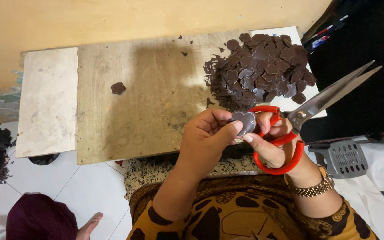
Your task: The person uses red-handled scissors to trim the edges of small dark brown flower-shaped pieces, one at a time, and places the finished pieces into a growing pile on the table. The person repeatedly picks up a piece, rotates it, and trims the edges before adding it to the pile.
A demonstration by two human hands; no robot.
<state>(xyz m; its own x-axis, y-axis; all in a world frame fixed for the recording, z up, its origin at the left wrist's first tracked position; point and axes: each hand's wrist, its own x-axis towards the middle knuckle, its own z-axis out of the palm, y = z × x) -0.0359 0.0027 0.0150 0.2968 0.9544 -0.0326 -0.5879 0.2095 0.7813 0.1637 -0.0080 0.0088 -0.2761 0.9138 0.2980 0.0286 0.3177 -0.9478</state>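
Over the bench (156, 133) | left hand (210, 138) pinches a dark flower cutout (244, 121) | right hand (274, 142) grips red scissors (298, 116), blades nearly closed | big cut pile (263, 66) done, one stray piece (118, 88) apart.

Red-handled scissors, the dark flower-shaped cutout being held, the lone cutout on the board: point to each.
Red-handled scissors (299, 115), head view, pivot.
Held dark flower-shaped cutout (245, 121), head view, face.
Lone dark cutout (118, 88), head view, centre.

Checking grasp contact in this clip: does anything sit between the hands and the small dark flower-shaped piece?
No. The left hand and right hand both pinch the flower-shaped piece directly with bare fingertips. The red-handled scissors hang from the right hand, blades pointing away.
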